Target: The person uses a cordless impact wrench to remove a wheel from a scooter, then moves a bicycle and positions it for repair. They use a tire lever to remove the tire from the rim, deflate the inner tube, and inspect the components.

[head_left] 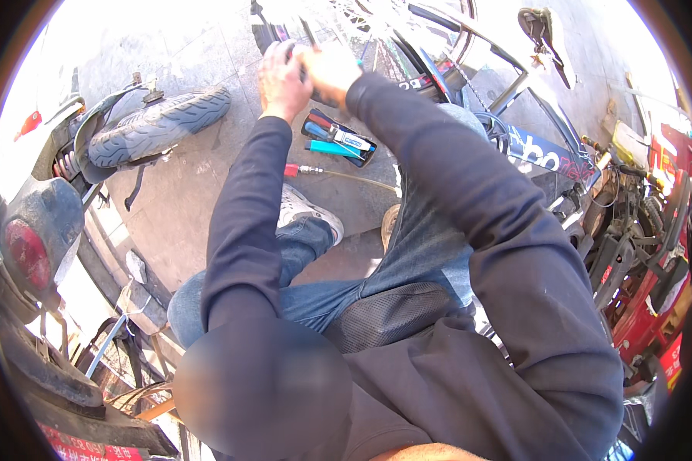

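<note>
My left hand [283, 83] is raised at the top centre, its fingers curled against a small dark part. My right hand [332, 71] meets it from the right, closed and washed out by glare. What the two hands grip between them is mostly hidden. Just beyond them a dark, narrow piece [266, 28] rises toward the upper edge. A bicycle [507, 96] with a dark and blue frame stands to the right of my hands. On the ground below them lies a dark tray [315, 123] holding a teal tool [327, 147] and a white-and-blue packet [350, 138].
A red hose fitting [291, 170] with a pale hose [361, 183] lies near my shoe [307, 213]. A scooter wheel [165, 127] is at left, above a grey scooter tail with a red lamp [28, 252]. Red bodywork and dark machine parts [623, 253] crowd the right side.
</note>
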A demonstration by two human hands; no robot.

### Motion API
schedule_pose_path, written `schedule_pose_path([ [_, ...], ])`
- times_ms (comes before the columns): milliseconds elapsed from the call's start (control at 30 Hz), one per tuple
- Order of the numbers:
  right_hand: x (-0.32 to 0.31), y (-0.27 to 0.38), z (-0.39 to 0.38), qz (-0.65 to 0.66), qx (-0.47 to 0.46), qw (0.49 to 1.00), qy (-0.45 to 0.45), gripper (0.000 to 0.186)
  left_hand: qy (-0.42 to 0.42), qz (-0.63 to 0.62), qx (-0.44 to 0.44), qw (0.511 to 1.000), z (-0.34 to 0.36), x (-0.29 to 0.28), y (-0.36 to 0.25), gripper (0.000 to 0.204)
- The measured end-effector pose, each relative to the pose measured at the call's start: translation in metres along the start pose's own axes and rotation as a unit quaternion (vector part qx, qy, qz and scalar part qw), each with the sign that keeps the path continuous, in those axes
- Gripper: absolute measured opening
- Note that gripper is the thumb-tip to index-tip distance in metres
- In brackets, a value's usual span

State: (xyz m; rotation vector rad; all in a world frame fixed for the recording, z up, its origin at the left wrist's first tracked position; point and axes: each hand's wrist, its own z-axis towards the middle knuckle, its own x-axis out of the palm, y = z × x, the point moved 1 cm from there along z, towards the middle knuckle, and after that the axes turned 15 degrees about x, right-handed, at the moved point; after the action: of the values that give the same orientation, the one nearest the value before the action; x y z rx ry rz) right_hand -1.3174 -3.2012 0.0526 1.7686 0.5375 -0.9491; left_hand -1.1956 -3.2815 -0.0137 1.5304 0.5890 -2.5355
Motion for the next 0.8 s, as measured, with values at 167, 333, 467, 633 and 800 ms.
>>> schedule_pose_path([
  [167, 0.075, 0.041, -0.114, 0.246, 0.295, 0.908, 0.167, 0.044, 0.174, -0.033, 0.149, 0.973, -0.013, -0.034, -0.004, 0.065],
  [333, 0.125, 0.006, -0.179, 0.088, 0.379, 0.855, 0.343, 0.045, 0.241, 0.035, 0.224, 0.944, -0.006, -0.033, 0.02, 0.067],
  [467, 0.124, 0.001, -0.164, -0.007, 0.323, 0.882, 0.344, 0.039, 0.223, 0.058, 0.224, 0.947, -0.001, -0.033, 0.017, 0.056],
  [633, 0.021, 0.012, -0.056, -0.022, 0.236, 0.928, -0.289, 0.053, 0.208, 0.055, 0.24, 0.946, -0.011, -0.03, 0.021, 0.055],
  [800, 0.006, -0.016, -0.012, 0.015, 0.322, 0.947, -0.018, 0.052, 0.204, 0.091, 0.23, 0.947, -0.009, -0.025, -0.001, 0.057],
])
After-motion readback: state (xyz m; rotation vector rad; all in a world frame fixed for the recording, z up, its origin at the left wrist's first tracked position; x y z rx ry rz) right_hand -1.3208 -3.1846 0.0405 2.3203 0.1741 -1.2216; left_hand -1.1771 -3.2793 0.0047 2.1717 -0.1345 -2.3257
